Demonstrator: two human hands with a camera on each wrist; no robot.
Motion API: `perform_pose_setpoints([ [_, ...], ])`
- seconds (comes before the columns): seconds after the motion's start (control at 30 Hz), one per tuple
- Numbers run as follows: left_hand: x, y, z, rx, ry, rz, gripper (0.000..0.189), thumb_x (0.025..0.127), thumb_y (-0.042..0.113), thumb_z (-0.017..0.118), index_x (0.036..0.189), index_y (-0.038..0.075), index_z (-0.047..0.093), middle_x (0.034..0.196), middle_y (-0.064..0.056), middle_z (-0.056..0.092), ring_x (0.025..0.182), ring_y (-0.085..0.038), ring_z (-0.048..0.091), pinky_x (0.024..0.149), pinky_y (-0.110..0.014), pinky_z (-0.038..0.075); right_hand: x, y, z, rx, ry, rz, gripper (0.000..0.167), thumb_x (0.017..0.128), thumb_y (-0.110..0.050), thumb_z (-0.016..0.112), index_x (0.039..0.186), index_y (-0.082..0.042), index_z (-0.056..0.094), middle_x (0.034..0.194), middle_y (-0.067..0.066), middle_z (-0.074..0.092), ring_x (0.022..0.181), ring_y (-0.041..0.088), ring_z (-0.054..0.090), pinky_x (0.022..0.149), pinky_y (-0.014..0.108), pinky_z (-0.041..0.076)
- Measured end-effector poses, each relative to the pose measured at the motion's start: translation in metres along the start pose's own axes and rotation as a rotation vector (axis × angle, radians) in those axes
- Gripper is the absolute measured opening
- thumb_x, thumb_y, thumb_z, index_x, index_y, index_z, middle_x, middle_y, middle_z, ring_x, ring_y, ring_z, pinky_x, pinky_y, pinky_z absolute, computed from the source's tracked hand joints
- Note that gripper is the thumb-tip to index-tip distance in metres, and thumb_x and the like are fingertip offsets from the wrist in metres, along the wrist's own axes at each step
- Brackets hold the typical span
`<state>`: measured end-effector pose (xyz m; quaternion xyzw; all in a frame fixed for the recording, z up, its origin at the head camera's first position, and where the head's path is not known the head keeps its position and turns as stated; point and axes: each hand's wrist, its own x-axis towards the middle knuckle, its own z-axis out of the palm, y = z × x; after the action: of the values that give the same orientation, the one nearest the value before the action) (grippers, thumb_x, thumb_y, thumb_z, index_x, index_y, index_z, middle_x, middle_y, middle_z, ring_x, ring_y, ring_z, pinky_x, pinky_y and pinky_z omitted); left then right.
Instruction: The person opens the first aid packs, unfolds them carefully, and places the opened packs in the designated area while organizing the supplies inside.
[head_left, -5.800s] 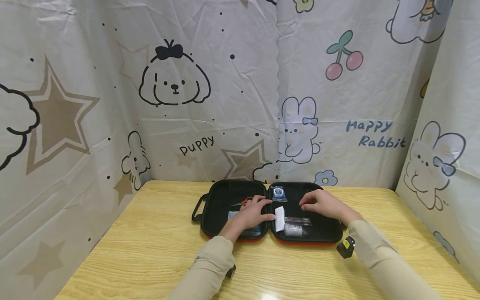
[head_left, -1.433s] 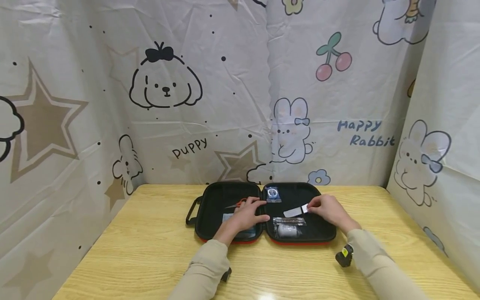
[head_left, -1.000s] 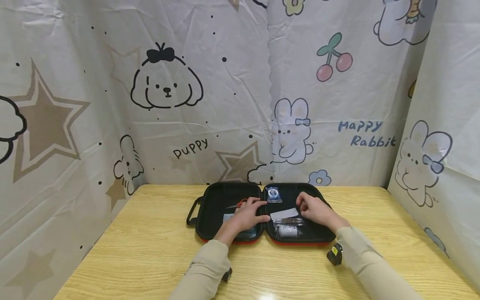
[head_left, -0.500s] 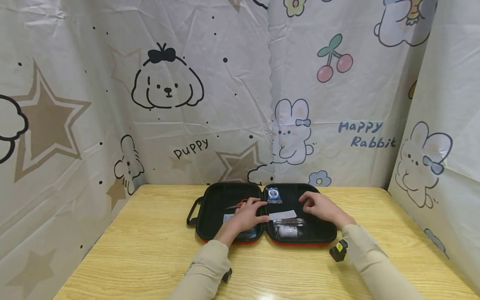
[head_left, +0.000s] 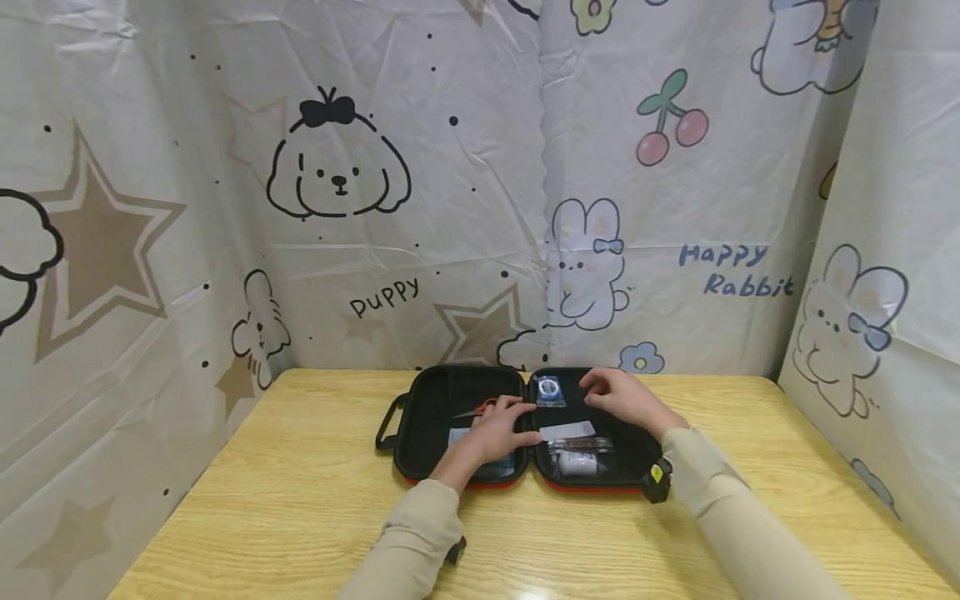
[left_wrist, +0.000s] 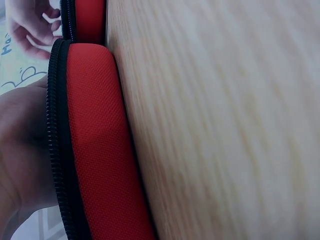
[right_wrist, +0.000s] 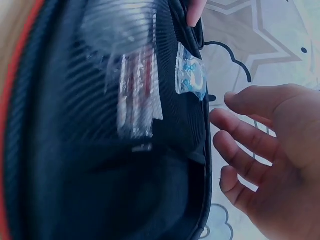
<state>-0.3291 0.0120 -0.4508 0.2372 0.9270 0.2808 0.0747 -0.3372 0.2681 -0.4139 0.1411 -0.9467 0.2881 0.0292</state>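
A black zip case with red sides lies open flat on the table, its right half [head_left: 630, 446] and left half [head_left: 427, 417] side by side. My left hand [head_left: 491, 433] rests over the left half by the hinge, fingers extended, holding nothing. Partly under it are orange-handled scissors [head_left: 472, 412] and a pale blue packet [head_left: 457, 435]. Above the back of the right half hovers my right hand [head_left: 630, 400], fingers loosely bent and holding nothing. Close to its fingertips is a blue-and-clear packet with a white ring-shaped item [head_left: 550, 389]. A flat white strip [head_left: 567, 430] lies farther forward.
In front of the strip are slim clear-wrapped sticks [head_left: 581, 445] and a bagged white roll [head_left: 577, 464]. The case's carrying handle [head_left: 387, 425] sticks out left. A printed curtain [head_left: 480, 208] stands behind the wooden table [head_left: 300, 500].
The right hand held the white strip, then let go of it; the strip now lies behind the wrapped sticks. That hand has since moved back and left. The left hand stayed put.
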Motion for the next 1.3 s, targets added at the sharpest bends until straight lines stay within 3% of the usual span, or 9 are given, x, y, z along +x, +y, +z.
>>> perform_pose_setpoints([
  [0.17, 0.000, 0.001, -0.001, 0.009, -0.014, -0.001, 0.059, 0.096, 0.044, 0.062, 0.148, 0.021, 0.048, 0.156, -0.011, 0.034, 0.141, -0.039, 0.035, 0.110, -0.061, 0.028, 0.016, -0.007, 0.004, -0.016, -0.022, -0.041, 0.025, 0.089, -0.011, 0.068, 0.111, 0.001, 0.066, 0.089, 0.009, 0.068, 0.082, 0.020, 0.061, 0.077, 0.039, 0.049],
  [0.57, 0.002, -0.004, 0.000, 0.016, -0.015, -0.009, 0.059, 0.095, 0.046, 0.062, 0.148, 0.023, 0.048, 0.156, -0.010, 0.034, 0.141, -0.039, 0.035, 0.108, -0.060, 0.030, 0.043, -0.012, 0.015, -0.025, -0.063, -0.020, 0.028, 0.090, -0.013, 0.068, 0.114, 0.000, 0.066, 0.099, 0.014, 0.069, 0.092, 0.026, 0.064, 0.084, 0.046, 0.051],
  [0.77, 0.000, -0.001, -0.001, 0.024, -0.022, 0.000, 0.060, 0.096, 0.047, 0.060, 0.149, 0.022, 0.046, 0.157, -0.010, 0.033, 0.141, -0.039, 0.035, 0.107, -0.059, 0.031, 0.047, -0.006, 0.027, 0.017, -0.048, -0.020, 0.035, 0.089, -0.013, 0.068, 0.121, 0.000, 0.063, 0.113, 0.023, 0.068, 0.108, 0.036, 0.064, 0.094, 0.052, 0.048],
  [0.97, 0.000, 0.001, -0.002, 0.018, -0.023, 0.004, 0.059, 0.096, 0.046, 0.061, 0.149, 0.023, 0.047, 0.156, -0.010, 0.034, 0.141, -0.039, 0.035, 0.107, -0.059, 0.031, 0.053, -0.001, 0.034, 0.042, -0.075, 0.023, 0.044, 0.089, -0.014, 0.069, 0.131, -0.004, 0.059, 0.125, 0.024, 0.064, 0.117, 0.038, 0.060, 0.098, 0.053, 0.047],
  [1.13, -0.001, 0.001, -0.003, 0.022, -0.024, -0.007, 0.059, 0.096, 0.046, 0.061, 0.149, 0.024, 0.047, 0.156, -0.009, 0.033, 0.141, -0.038, 0.035, 0.108, -0.059, 0.031, 0.057, -0.003, 0.036, 0.068, -0.129, 0.068, 0.054, 0.085, -0.013, 0.074, 0.135, -0.005, 0.057, 0.123, 0.025, 0.064, 0.114, 0.037, 0.061, 0.095, 0.051, 0.049],
  [1.3, -0.001, 0.002, -0.003, 0.028, -0.015, -0.008, 0.059, 0.096, 0.047, 0.061, 0.148, 0.024, 0.048, 0.155, -0.009, 0.035, 0.140, -0.038, 0.036, 0.107, -0.059, 0.032, 0.058, -0.006, 0.038, 0.050, -0.147, 0.103, 0.051, 0.083, -0.012, 0.076, 0.131, -0.005, 0.061, 0.107, 0.018, 0.069, 0.097, 0.028, 0.065, 0.087, 0.045, 0.052],
])
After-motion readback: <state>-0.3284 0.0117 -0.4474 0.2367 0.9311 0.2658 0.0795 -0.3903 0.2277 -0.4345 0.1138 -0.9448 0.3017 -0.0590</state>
